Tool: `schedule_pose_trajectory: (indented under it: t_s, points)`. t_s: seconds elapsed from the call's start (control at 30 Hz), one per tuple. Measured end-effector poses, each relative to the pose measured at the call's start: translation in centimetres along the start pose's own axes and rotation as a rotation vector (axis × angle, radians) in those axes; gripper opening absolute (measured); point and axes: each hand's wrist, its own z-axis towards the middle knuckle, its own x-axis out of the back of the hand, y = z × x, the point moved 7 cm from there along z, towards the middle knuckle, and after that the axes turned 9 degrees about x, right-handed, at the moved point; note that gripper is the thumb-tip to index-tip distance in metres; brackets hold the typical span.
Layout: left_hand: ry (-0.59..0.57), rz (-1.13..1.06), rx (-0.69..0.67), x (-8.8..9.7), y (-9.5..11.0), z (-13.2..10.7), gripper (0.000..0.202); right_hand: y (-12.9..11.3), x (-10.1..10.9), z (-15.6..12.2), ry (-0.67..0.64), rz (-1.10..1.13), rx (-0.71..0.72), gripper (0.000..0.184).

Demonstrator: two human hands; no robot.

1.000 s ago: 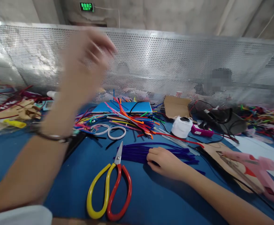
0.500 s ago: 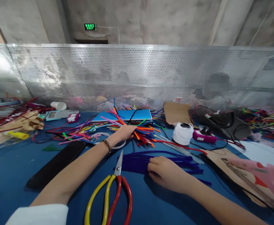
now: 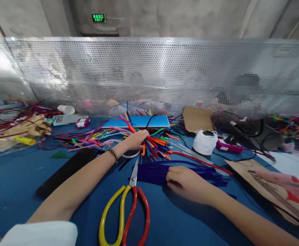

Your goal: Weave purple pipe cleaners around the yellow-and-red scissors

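Note:
My left hand [image 3: 136, 139] reaches forward into a heap of mixed-colour pipe cleaners [image 3: 154, 140] and its fingers curl round a bunch of them. My right hand [image 3: 186, 182] rests, fingers bent, on a flat bundle of dark purple pipe cleaners [image 3: 154, 171] lying on the blue table [image 3: 16, 177]. Scissors with one yellow and one red handle [image 3: 129, 215] lie between my forearms, blades pointing away from me.
A roll of white thread [image 3: 204, 141], a magenta box [image 3: 227, 147], cardboard pieces [image 3: 197, 119], black cables and a pink glue gun [image 3: 293, 186] sit to the right. A black strip [image 3: 67, 171] lies left. A perforated metal screen [image 3: 149, 75] closes the back.
My left hand came down from in front of the screen and reached into the coloured pipe cleaners, closing on a bunch. My right hand stayed on the purple bundle.

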Motion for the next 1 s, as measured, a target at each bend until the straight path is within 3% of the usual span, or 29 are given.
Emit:
schedule_pose_trajectory:
  t_s: [0.17,0.4,0.53,0.7,0.83,1.0]
  points:
    - [-0.012,-0.157,0.033,0.4,-1.5,0.0,0.022,1.4,2.6,0.9,0.201,0.064,-0.042,0.016]
    - [-0.019,-0.294,0.091,-0.8,-2.7,0.8,0.024,6.0,4.1,4.7,0.271,-0.038,-0.352,0.014]
    - [-0.018,-0.334,0.134,-1.3,-3.2,1.2,0.026,8.1,3.1,5.6,0.246,-0.029,-0.461,0.015]
    - [-0.028,-0.338,0.119,-1.4,-3.4,1.3,0.025,7.6,2.3,5.7,0.175,-0.041,-0.433,0.020]
    - [-0.038,-0.322,0.054,-1.4,-2.6,1.0,0.022,7.5,2.4,6.1,0.123,-0.128,-0.440,0.022]
    - [-0.029,-0.289,-0.036,-1.1,-0.9,0.8,0.033,7.6,2.3,7.0,0.059,-0.207,-0.433,0.016]
